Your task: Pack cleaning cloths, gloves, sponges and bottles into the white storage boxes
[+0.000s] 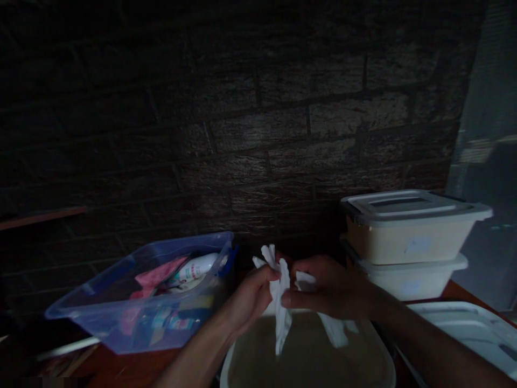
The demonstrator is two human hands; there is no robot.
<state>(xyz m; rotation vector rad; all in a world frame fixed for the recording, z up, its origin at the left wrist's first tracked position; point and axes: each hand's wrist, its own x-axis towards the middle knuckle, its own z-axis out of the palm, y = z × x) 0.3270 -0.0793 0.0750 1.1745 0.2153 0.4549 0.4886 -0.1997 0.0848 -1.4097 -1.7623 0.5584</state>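
Observation:
A limp white glove [281,307], with finger-like strips, hangs between my two hands over an open tub. My left hand [253,295] pinches it near the top, thumb uppermost. From the other side, my right hand [329,288] closes on white material, its thumb against the glove. More white material, perhaps a second glove [334,330], dangles below my right hand; the dim light hides whether the two are joined. Beneath both hands stands the tub [388,362], pale-rimmed, with a dull, brownish inside.
On the left, a clear blue plastic bin [121,312] holds a white bottle [197,268], a pink cloth [161,274] and other items. Two lidded boxes [407,240] are stacked at right, near a loose white lid [464,323]. Behind rises a dark brick wall [258,129].

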